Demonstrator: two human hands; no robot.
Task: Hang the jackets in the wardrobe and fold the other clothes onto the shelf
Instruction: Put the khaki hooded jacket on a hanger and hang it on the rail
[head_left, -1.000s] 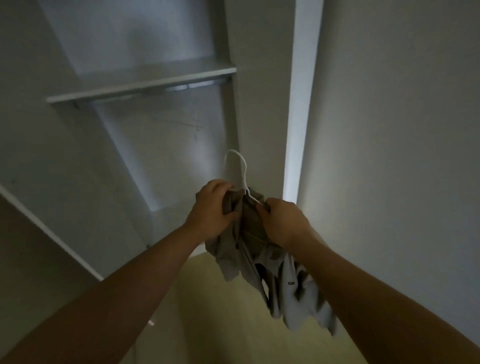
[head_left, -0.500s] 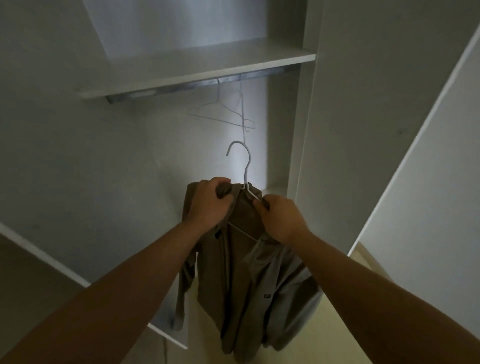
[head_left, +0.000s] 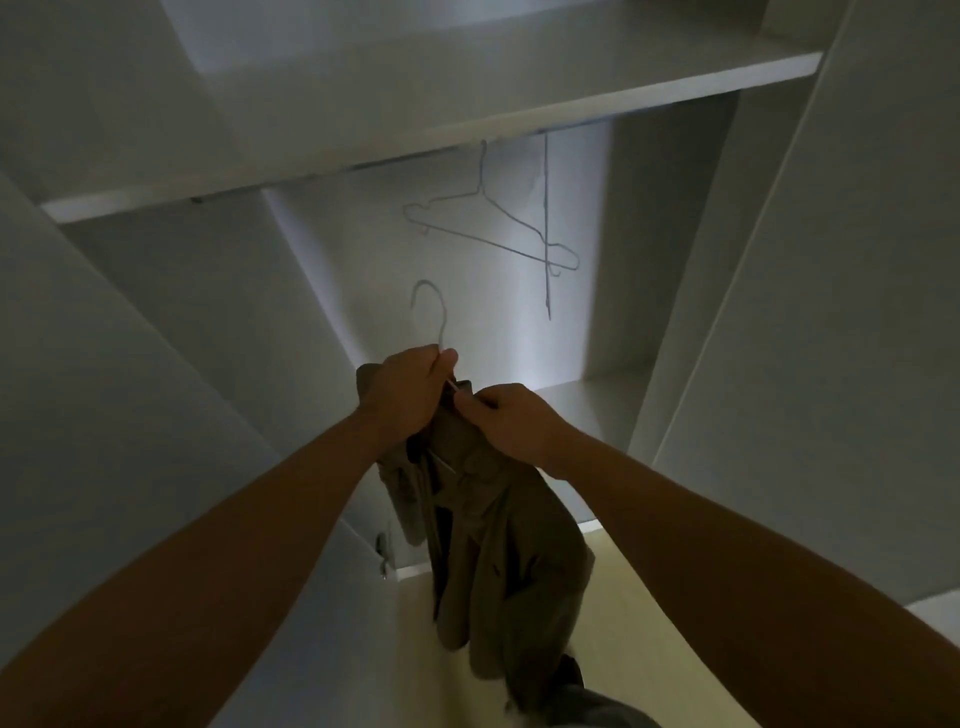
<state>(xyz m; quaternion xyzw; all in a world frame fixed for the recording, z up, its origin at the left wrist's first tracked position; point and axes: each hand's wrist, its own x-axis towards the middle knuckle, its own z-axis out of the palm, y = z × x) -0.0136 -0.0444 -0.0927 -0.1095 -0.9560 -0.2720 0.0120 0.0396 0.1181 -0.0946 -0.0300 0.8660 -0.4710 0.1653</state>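
Your left grip (head_left: 405, 395) and right grip (head_left: 511, 421) both clutch the brown jacket (head_left: 498, 545) at its wire hanger (head_left: 444, 317), below the shelf (head_left: 519, 88). Two empty hangers (head_left: 493, 244) dangle beneath it, up and right of the hook.

readable text: none | jacket (head_left: 498, 545): no label legible, picture is dim | wardrobe (head_left: 831, 312), shelf (head_left: 467, 83): no sign, no number

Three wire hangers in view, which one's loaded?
The hanger held by the left hand and right hand carries the brown jacket. The angled hanger and the edge-on hanger under the shelf are bare wire.
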